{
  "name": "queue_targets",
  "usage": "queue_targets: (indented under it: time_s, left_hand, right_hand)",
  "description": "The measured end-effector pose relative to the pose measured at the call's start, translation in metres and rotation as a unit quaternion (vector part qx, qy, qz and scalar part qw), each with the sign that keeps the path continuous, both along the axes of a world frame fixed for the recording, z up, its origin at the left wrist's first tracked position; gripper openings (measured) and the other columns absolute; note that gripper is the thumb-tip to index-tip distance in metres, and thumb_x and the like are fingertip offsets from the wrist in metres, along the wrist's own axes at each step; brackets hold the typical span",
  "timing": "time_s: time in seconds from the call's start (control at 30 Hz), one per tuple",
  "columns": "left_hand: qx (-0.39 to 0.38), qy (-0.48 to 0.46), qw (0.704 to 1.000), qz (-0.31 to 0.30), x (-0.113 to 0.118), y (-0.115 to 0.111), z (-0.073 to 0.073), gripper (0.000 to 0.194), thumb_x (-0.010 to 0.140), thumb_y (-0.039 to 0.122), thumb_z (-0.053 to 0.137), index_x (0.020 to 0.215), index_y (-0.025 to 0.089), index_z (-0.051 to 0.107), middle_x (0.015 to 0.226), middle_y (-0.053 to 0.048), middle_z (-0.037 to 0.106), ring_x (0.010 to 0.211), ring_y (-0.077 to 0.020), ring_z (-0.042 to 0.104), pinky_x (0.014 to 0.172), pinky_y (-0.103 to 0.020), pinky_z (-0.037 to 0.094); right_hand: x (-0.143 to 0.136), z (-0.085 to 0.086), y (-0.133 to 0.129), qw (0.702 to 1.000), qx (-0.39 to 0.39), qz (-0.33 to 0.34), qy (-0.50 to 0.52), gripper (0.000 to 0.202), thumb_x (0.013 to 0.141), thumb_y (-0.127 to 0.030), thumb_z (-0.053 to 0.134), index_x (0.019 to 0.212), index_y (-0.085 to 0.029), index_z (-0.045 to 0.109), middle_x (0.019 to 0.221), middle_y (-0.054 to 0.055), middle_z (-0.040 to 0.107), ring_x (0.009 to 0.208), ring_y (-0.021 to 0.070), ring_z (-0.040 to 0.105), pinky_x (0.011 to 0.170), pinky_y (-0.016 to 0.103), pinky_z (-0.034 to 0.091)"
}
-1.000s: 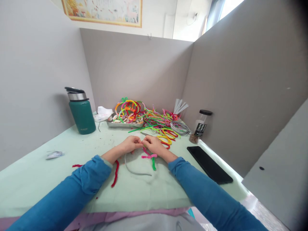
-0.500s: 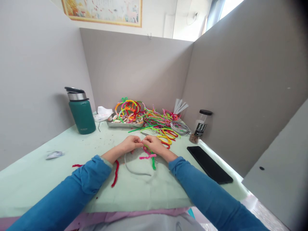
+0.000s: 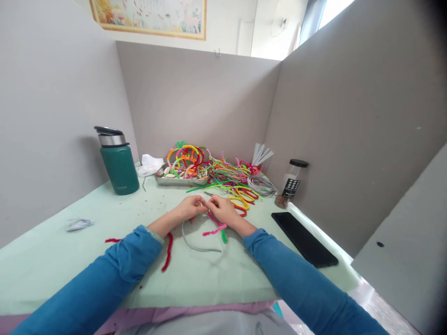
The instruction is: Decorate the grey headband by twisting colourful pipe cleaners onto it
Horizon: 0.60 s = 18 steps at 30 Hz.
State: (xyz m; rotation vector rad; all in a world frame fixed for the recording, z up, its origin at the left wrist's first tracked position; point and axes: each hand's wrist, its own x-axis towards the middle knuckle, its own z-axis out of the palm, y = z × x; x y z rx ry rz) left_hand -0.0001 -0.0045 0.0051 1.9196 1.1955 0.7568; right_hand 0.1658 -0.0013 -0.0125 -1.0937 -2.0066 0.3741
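Observation:
My left hand (image 3: 190, 208) and my right hand (image 3: 223, 210) meet fingertip to fingertip above the middle of the table, both pinched closed. A thin grey wire (image 3: 199, 249) curves down from under my left hand, its far end free. From beneath my right fingers hangs a pink pipe cleaner (image 3: 214, 230), with a short green pipe cleaner end (image 3: 224, 236) beside it. My fingers hide where these pieces join. Near my left forearm lies a red pipe cleaner (image 3: 168, 253).
Behind my hands stand a metal tray (image 3: 181, 181) of small pieces and a heap of coloured pipe cleaners (image 3: 230, 172). A wire coil (image 3: 261, 186) lies beside it. At left is a green bottle (image 3: 120, 170); at right, a jar (image 3: 291, 184) and a black phone (image 3: 303, 238). Grey partitions surround the table.
The pink and green ends have tilted and shifted slightly under my right hand, with less green showing. The grey wire has moved a little up and right. Both hands stay pinched together.

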Motion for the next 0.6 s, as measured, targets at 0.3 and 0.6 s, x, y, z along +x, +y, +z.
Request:
queue_targets:
  time_s: [0.3,0.6]
  left_hand:
    - [0.006,-0.001,1.0,-0.007,-0.0008,0.0011,-0.0014,0.034,0.068,0.045,0.058,0.083,0.014,0.055,0.047,0.008,0.042,0.032,-0.005,0.039,0.033,-0.017,0.027]
    - [0.002,-0.003,1.0,-0.024,-0.0013,-0.0024,0.0031,0.03,0.07,0.043,0.056,0.081,0.015,0.054,0.046,0.008,0.04,0.033,-0.0059,0.04,0.032,-0.017,0.027]
  right_hand:
    - [-0.0002,0.0008,-0.0001,1.0,0.005,-0.013,-0.004,0.031,0.082,-0.045,0.048,0.07,-0.017,0.056,0.062,0.0,0.056,0.057,0.0106,0.046,0.052,0.022,0.028]
    - [0.0008,0.0001,-0.0007,1.0,0.01,0.001,-0.002,0.033,0.083,-0.046,0.045,0.07,-0.017,0.056,0.062,0.0,0.056,0.056,0.0104,0.046,0.051,0.022,0.027]
